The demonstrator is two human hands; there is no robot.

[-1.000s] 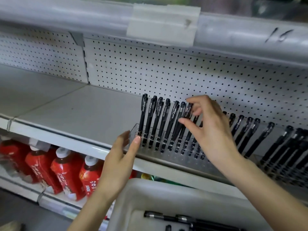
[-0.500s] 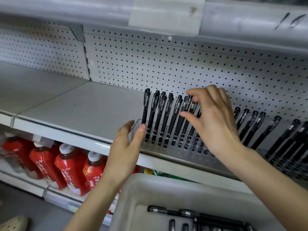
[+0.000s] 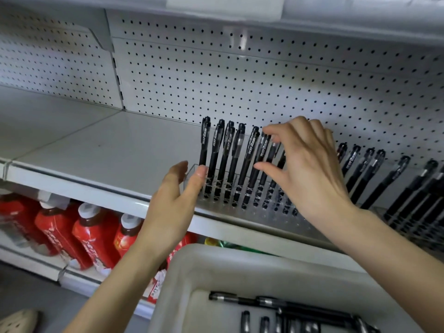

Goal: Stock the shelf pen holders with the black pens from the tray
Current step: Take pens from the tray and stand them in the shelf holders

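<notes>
Stocking stands part done. The step in hand appears to be straightening a seated row rather than fetching stock. The left hand [image 3: 173,203] is released, its thumb pressed against the left end of the clear perforated plastic pen holder [image 3: 264,216] on the white metal shelf [image 3: 96,152], apparently steadying it. The right hand [image 3: 310,169] is loosely spread, fingertips [image 3: 270,137] touching the tops of the standing black capped pens [image 3: 217,155]; no pen is plainly pinched. Front holes of the holder are unfilled. More loose black pens [image 3: 264,302] lie in the pale grey plastic tray [image 3: 216,260] below, so the next move likely calls for a reach down and one pen taken for an empty hole. The barrels bear white print beginning "TEST 2"; the rest is unreadable. The red white-capped bottles [image 3: 96,231] on the shelf underneath carry white lettering too blurred to read.
</notes>
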